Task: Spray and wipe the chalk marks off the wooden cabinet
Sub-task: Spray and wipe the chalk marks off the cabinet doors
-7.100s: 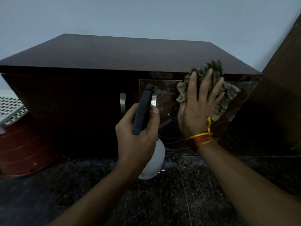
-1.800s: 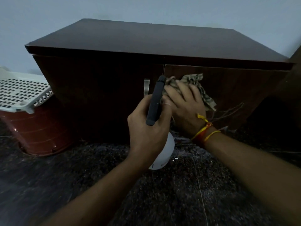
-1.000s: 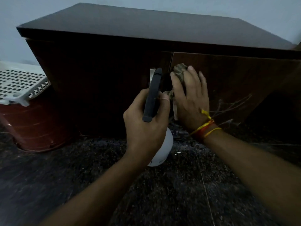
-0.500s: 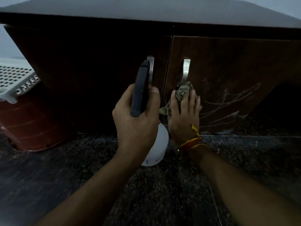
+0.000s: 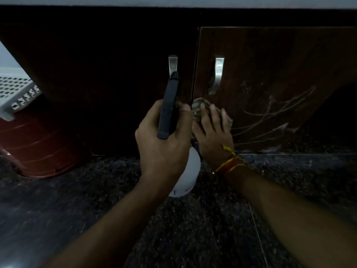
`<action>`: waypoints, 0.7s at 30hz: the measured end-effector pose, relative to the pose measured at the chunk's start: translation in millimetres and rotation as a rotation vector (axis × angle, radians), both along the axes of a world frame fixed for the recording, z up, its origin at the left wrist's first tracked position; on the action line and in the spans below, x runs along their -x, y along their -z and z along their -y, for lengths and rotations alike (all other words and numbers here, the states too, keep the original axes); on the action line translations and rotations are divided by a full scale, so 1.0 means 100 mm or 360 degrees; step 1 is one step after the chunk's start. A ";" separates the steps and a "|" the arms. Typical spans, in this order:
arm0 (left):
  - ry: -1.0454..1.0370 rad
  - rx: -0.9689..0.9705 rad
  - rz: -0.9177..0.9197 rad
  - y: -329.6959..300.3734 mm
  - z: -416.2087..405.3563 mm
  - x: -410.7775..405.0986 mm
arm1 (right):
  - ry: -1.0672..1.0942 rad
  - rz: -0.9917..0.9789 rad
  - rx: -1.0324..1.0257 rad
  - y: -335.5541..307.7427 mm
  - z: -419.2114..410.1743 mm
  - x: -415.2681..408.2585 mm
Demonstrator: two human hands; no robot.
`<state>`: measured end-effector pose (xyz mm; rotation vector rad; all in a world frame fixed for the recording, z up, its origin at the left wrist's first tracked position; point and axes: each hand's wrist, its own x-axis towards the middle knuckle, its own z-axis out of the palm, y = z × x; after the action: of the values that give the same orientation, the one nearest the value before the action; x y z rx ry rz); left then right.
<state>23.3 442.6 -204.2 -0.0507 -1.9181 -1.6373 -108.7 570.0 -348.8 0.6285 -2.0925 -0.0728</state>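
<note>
- Left hand (image 5: 164, 146): fingers curled round the neck of the spray bottle (image 5: 184, 176), thumb beside the black trigger head. The white body hangs below the fist, above the floor (image 5: 193, 229). Nozzle points at 12 o'clock, toward the cabinet (image 5: 96, 74).
- Right hand (image 5: 212, 136): at 3 o'clock of the left hand, just beside it. Fingers extended and spread, pressing the cloth (image 5: 197, 109) flat against the right door (image 5: 270, 60). No pinch; the cloth is trapped between palm and wood.
- Change: the right hand has travelled down the door, from the top edge to below the handle (image 5: 217, 76), and the cloth is now bunched smaller beneath it. The upper door reads free of chalk.
- Meaning: the wipe is part done. Chalk marks (image 5: 274, 115) remain at 3 o'clock of the cloth, running to the door's lower right.
- Judgement: the next strokes should sweep toward 3 o'clock; a fresh spray may help.
- Far left: a red tub (image 5: 38, 144) under a white perforated lid (image 5: 17, 93).
</note>
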 end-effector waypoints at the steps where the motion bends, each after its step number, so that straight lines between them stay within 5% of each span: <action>1: -0.0004 0.0009 0.0014 0.03 -0.01 0.01 | 0.0003 0.0005 0.0012 0.01 0.02 -0.01; 7: 0.0042 -0.0048 0.0113 0.14 -0.07 0.04 | -0.0100 0.0172 -0.0372 0.22 -0.20 -0.17; 10: 0.0051 -0.0008 0.0146 0.21 -0.05 0.05 | -0.0115 0.0170 -0.0247 0.08 -0.21 -0.14; 15: 0.0012 -0.0030 0.0169 0.27 -0.01 0.08 | 0.0124 0.0122 0.0413 -0.20 -0.08 -0.21; 21: 0.0035 -0.0024 0.0196 0.29 0.02 0.10 | 0.0528 0.0424 0.1739 -0.31 0.05 -0.42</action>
<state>13.1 440.8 -233.7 0.0357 -2.0027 -1.7047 -66.5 565.3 -317.6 -0.3878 -2.0740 0.9439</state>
